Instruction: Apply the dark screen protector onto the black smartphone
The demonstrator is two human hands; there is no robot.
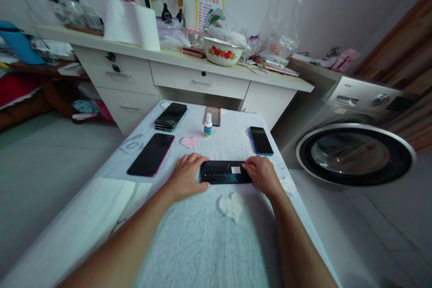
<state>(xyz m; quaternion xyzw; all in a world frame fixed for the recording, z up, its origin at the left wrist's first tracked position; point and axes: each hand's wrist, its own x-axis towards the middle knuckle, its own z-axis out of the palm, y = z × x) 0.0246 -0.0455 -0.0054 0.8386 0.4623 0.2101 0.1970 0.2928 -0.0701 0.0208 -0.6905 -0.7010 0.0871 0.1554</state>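
Observation:
A dark smartphone (216,171) lies crosswise on the cloth-covered table with its back up, showing a camera block at the left and a small white label (236,170). My left hand (186,175) grips its left end, thumb on the near edge and fingers on the far edge. At the right end, my right hand (262,173) is closed, its fingertips pressed on the phone's back. Something small and yellowish seems to show at those fingertips; what it is I cannot make out.
A pink-edged phone (150,155) and a phone stack (171,116) lie at left. Beyond are a small white spray bottle (208,125) and a phone case (216,116). A blue-edged phone (261,141) lies right. A desk (202,82) and washing machine (354,112) stand behind.

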